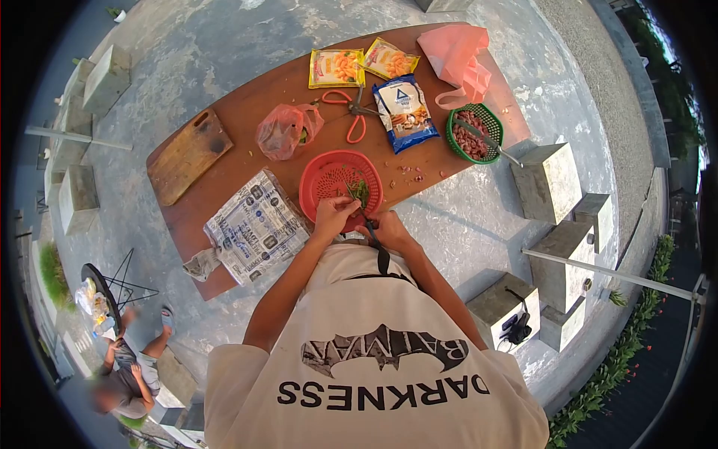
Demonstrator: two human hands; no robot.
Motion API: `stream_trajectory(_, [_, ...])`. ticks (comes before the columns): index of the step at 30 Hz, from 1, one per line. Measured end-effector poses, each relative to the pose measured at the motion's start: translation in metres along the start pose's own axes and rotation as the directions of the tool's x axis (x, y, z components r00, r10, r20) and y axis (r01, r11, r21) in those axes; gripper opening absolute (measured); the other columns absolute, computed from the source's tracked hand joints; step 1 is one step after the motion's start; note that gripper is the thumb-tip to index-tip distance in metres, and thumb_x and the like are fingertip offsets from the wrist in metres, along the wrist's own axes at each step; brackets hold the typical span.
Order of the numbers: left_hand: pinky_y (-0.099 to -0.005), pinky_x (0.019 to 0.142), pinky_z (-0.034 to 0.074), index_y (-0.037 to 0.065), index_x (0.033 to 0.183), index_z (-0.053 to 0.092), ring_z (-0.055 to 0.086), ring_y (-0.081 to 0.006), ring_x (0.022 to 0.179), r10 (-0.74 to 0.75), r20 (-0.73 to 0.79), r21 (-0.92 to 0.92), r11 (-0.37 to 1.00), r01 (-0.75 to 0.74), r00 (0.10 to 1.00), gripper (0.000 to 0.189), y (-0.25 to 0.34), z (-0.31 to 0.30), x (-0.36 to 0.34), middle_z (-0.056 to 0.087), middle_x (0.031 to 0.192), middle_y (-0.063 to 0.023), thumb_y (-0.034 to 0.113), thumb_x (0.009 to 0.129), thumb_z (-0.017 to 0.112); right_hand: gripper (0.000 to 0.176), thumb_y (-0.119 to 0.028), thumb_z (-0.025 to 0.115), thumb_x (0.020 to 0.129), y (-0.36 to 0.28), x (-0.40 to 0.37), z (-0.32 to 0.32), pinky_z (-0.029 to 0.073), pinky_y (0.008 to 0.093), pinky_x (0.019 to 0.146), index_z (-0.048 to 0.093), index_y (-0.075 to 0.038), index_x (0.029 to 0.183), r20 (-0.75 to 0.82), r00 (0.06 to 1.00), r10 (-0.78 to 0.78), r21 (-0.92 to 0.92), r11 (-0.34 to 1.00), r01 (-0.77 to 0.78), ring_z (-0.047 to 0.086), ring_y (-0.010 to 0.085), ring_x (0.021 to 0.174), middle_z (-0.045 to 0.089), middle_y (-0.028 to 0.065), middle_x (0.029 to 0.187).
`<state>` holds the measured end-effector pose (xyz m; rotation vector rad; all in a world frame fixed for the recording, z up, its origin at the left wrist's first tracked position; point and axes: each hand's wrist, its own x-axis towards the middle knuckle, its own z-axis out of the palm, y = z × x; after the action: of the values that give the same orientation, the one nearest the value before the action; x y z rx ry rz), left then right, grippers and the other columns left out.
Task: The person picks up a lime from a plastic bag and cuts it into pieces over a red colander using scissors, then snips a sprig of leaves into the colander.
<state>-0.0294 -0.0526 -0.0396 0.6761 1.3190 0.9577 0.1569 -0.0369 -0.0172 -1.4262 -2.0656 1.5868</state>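
Observation:
Over the near rim of the red plastic basket [313, 178], my left hand [334, 217] has its fingers pinched together; whatever is between them is too small to name. Beside it on the right, my right hand [390, 229] is closed around a dark, narrow cutting tool [367, 220], whose shape is partly hidden by the fingers. A small pile of green leafy pieces [360, 191] lies in the basket by my fingertips. The rest of the basket floor shows bare red mesh.
On the brown table [254, 179] are a cutting board [190, 156], printed packet [258, 227], plastic bags [280, 132] [460, 63], red-handled scissors [354, 112], yellow packs [336, 69], blue-white pack [405, 112] and green basket [454, 137] of reddish pieces with a knife across. A person [134, 382] sits lower left.

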Motion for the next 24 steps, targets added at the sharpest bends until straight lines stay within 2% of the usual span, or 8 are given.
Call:
stream_trajectory(6, [-0.0226, 0.069, 0.049, -0.004, 0.096, 0.071, 0.061, -0.0072, 0.074, 0.064, 0.025, 0.057, 0.996, -0.065, 0.998, 0.021, -0.018, 0.024, 0.017, 0.07, 0.083, -0.0036, 0.015, 0.087, 0.07, 0.031, -0.025, 0.076, 0.082, 0.011, -0.011, -0.016, 0.043, 0.0298, 0.053, 0.063, 0.001, 0.092, -0.004, 0.992, 0.126, 0.014, 0.992, -0.126, 0.051, 0.0101, 0.053, 0.058, 0.005, 0.06])
stream_trajectory(11, [-0.0226, 0.076, 0.049, -0.004, 0.103, 0.071, 0.061, -0.0062, 0.081, 0.021, 0.004, 0.098, 0.995, -0.021, 1.0, 0.021, 0.008, 0.06, 0.029, 0.071, 0.092, -0.0047, 0.013, 0.091, 0.066, 0.037, -0.023, 0.079, 0.078, 0.039, -0.003, -0.054, 0.043, 0.029, 0.055, 0.065, 0.001, 0.101, -0.019, 0.997, 0.076, 0.174, 0.982, -0.072, 0.05, 0.009, 0.055, 0.058, 0.0046, 0.06])
stream_trajectory(13, [-0.0219, 0.072, 0.05, -0.002, 0.104, 0.071, 0.062, -0.0073, 0.08, 0.002, -0.033, 0.146, 0.989, 0.003, 0.999, 0.022, 0.01, 0.081, 0.04, 0.07, 0.09, -0.0065, 0.015, 0.094, 0.062, 0.036, -0.022, 0.08, 0.077, 0.036, -0.002, -0.089, 0.043, 0.0292, 0.054, 0.066, 0.001, 0.102, 0.023, 0.99, 0.136, 0.077, 0.988, -0.137, 0.05, 0.0093, 0.055, 0.06, 0.0052, 0.061])
stream_trajectory(15, [-0.0208, 0.063, 0.05, -0.002, 0.105, 0.071, 0.063, -0.0083, 0.074, -0.089, -0.04, -0.166, 0.983, 0.082, 0.995, 0.025, 0.016, 0.11, 0.049, 0.07, 0.088, -0.009, 0.018, 0.097, 0.058, 0.035, -0.021, 0.08, 0.077, 0.048, -0.002, -0.115, 0.041, 0.0283, 0.052, 0.066, 0.001, 0.101, -0.03, 0.994, 0.106, 0.106, 0.989, -0.102, 0.049, 0.0098, 0.053, 0.061, 0.006, 0.061])
stream_trajectory(16, [-0.0197, 0.045, 0.039, -0.004, 0.095, 0.071, 0.054, -0.0064, 0.052, -0.085, -0.105, -0.094, 0.993, 0.075, 0.991, 0.035, 0.03, 0.127, 0.05, 0.061, 0.065, -0.0029, 0.028, 0.098, 0.057, 0.035, -0.023, 0.08, 0.077, 0.058, -0.002, -0.129, 0.043, 0.0307, 0.054, 0.066, 0.0, 0.1, -0.058, 0.985, 0.161, 0.097, 0.983, -0.155, 0.051, 0.0136, 0.053, 0.062, 0.0082, 0.062])
stream_trajectory(20, [-0.0217, 0.038, 0.023, -0.003, 0.078, 0.066, 0.035, -0.0033, 0.038, -0.164, -0.139, -0.011, 0.986, 0.164, 0.977, 0.043, 0.027, 0.15, 0.083, 0.042, 0.048, 0.0056, 0.035, 0.097, 0.058, 0.034, -0.025, 0.08, 0.078, 0.119, 0.001, -0.18, 0.045, 0.0318, 0.054, 0.068, -0.001, 0.098, -0.155, 0.959, 0.238, 0.153, 0.965, -0.215, 0.057, 0.0161, 0.052, 0.064, 0.011, 0.062])
stream_trajectory(22, [-0.0237, 0.038, 0.014, 0.002, 0.066, 0.06, 0.021, -0.0019, 0.036, 0.02, -0.306, -0.013, 1.0, -0.025, 0.952, 0.047, 0.03, 0.165, 0.1, 0.025, 0.044, 0.01, 0.038, 0.096, 0.058, 0.034, -0.025, 0.08, 0.077, 0.138, 0.005, -0.203, 0.045, 0.0319, 0.053, 0.068, 0.0, 0.098, -0.148, 0.945, 0.29, 0.151, 0.951, -0.268, 0.058, 0.0161, 0.051, 0.064, 0.0115, 0.061])
stream_trajectory(24, [-0.0234, 0.042, 0.025, -0.002, 0.074, 0.064, 0.037, -0.0045, 0.043, 0.201, -0.374, 0.201, 0.97, -0.133, 0.905, 0.039, 0.038, 0.157, 0.12, 0.042, 0.05, 0.0051, 0.03, 0.095, 0.058, 0.034, -0.023, 0.08, 0.077, 0.156, 0.008, -0.222, 0.046, 0.0318, 0.053, 0.068, 0.001, 0.098, -0.122, 0.948, 0.295, 0.148, 0.95, -0.277, 0.06, 0.016, 0.051, 0.065, 0.0114, 0.06])
